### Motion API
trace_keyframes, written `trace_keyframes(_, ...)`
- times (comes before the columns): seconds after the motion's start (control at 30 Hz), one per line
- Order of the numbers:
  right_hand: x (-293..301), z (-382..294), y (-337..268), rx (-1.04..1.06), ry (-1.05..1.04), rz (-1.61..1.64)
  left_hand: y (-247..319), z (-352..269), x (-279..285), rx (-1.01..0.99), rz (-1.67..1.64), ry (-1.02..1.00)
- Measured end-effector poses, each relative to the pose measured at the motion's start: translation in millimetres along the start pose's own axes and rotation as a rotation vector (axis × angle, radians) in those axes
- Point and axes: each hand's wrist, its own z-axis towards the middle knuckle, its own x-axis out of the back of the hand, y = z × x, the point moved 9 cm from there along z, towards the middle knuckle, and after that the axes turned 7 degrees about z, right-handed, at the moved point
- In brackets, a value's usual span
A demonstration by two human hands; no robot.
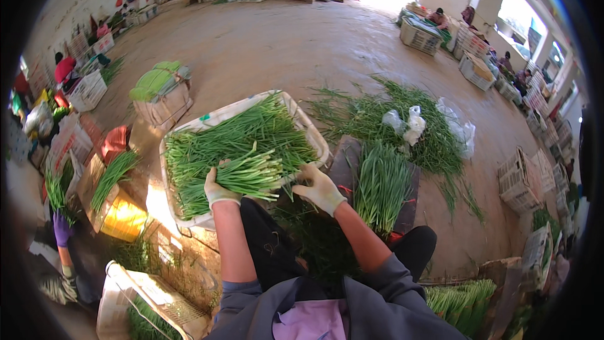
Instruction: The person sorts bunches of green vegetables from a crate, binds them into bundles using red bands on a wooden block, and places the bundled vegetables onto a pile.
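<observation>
My left hand (220, 186), in a pale glove, grips a bunch of green stalks (250, 175), their light cut ends pointing right. It is held over the near part of a white plastic crate (314, 138) heaped with long green leafy stalks (236, 125). My right hand (321, 189), also gloved, is just right of the bunch at the crate's near right corner, thumb and fingers apart. Whether a few thin strands touch its fingertips I cannot tell. Right of it, a thick bundle of green stalks (383, 184) lies on a dark board (343, 163).
Loose greens (424, 123) with clear plastic bags (415, 125) are heaped on the floor ahead right. A cloth-topped box (163, 97) stands ahead left. A co-worker's purple-gloved hand (62, 229) holds greens at left. A tipped crate (160, 293) is near left; bundled stalks (460, 302) lie near right.
</observation>
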Motion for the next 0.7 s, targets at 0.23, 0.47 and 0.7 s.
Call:
trace_keyframes(0.23, 20, 4, -35, -0.051, -0.145, 0.273, 0, -11, -6, -0.003, 0.092, -0.042)
trace_keyframes(0.47, 15, -12, -56, 0.047, -0.077, 0.288, -6, -1, 0, -0.069, 0.048, -0.091)
trace_keyframes(0.7, -26, -3, -72, 0.202, 0.058, -0.215, -21, -10, -12, -0.117, 0.016, -0.205)
